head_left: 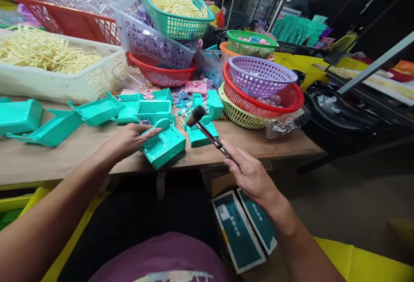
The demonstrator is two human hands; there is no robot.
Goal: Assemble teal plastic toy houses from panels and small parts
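Note:
My left hand (132, 142) grips the left side of a teal plastic housing (166, 146), tilted at the table's front edge. In my right hand (247, 170) is a small hammer (210, 134), its fingers wrapped round the handle. The dark hammer head is raised, up and to the right of the housing. Just behind the hammer sits a second teal piece (202, 134) with a rounded top. More teal parts (58, 126) lie along the table to the left, and a teal box (153, 110) stands behind my left hand.
A white crate (97, 77) of cream plastic pieces stands back left. Stacked baskets, including a teal basket (181, 25) and a purple basket (258, 77), crowd the back and right of the wooden table (258, 142). Small loose parts lie in the middle. Boxes (239, 230) are on the floor.

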